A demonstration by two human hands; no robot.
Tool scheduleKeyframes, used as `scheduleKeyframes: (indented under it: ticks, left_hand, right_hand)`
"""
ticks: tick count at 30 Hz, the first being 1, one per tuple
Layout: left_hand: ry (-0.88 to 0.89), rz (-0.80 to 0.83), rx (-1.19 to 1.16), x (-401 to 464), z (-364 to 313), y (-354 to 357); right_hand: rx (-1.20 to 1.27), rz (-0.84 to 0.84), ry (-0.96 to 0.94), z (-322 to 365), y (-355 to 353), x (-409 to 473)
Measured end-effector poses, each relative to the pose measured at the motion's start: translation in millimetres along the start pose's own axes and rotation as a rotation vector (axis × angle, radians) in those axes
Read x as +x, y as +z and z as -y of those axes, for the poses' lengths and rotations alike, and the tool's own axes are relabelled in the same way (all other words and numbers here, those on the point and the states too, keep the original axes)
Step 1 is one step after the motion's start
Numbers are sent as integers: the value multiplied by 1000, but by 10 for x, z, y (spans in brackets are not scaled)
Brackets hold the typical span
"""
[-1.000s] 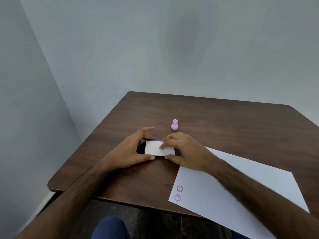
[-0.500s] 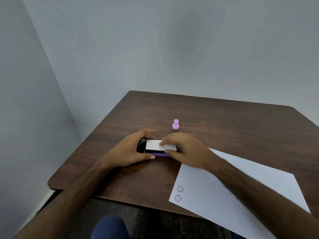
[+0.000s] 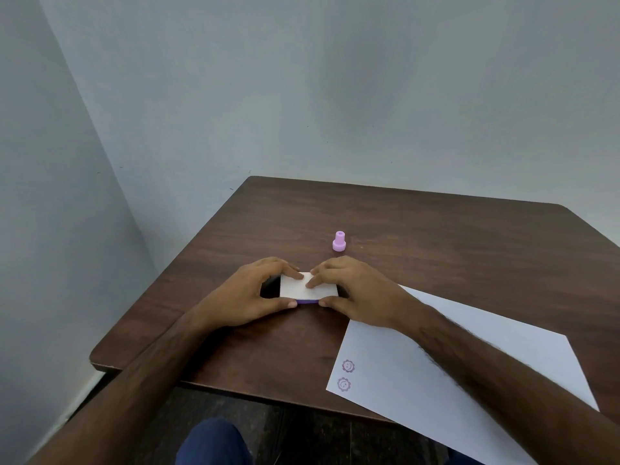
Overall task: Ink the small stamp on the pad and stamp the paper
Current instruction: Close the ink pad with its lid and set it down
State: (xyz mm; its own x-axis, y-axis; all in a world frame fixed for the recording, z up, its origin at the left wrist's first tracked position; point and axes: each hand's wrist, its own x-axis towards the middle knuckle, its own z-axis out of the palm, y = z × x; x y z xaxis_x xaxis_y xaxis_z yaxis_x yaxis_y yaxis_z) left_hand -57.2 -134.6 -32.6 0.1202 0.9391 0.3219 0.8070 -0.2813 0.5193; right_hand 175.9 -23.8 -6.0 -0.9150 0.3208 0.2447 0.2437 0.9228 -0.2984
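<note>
Though both hands meet at one small box, no brand name, label or readable writing shows anywhere on it or around it. The ink pad (image 3: 308,286) lies flat on the table (image 3: 436,250), near its front left part; its lid is plain white on top, a purple edge shows along the near side, and a dark part shows at its left end. The left hand (image 3: 245,297) grips the pad's left end, thumb curled against the near edge and fingers bent over the far edge. The right hand (image 3: 355,290) holds the right end the same way, thumb at the near edge and fingertips pressing on the white lid. Whether the lid is fully seated cannot be told.

Beyond the hands, the small stamp (image 3: 339,241) stands upright by itself on the wood, pink, apart from the pad and untouched. To the right lies the paper (image 3: 419,380), a white sheet set at an angle, with its near corner past the table's front edge and the right forearm across it. Two purple marks (image 3: 346,375) sit near its left corner, each a scalloped ring with a smiling face, no lettering.

The table is dark brown wood grain with rounded corners, pushed into a corner of plain pale grey walls (image 3: 302,95). Below the front edge a dark floor and a blue-clad knee (image 3: 211,444) show.
</note>
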Motion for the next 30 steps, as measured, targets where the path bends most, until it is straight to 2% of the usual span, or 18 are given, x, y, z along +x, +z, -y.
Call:
scheduleKeyframes:
  ticks: [8, 16, 21, 26, 30]
  left_hand:
    - [44, 12, 90, -43, -28, -50]
    - [112, 33, 306, -58, -78, -112]
    - [152, 51, 448, -90, -126, -135]
    - [153, 26, 453, -113, -163, -84]
    - [95, 68, 400, -75, -121, -77]
  right_hand:
    - [41, 65, 3, 4, -31, 36]
    - [-19, 105, 48, -57, 14, 56]
    - [-101, 115, -10, -73, 37, 50]
    - [-27, 71, 5, -83, 85, 34]
    - [12, 62, 19, -76, 74, 43]
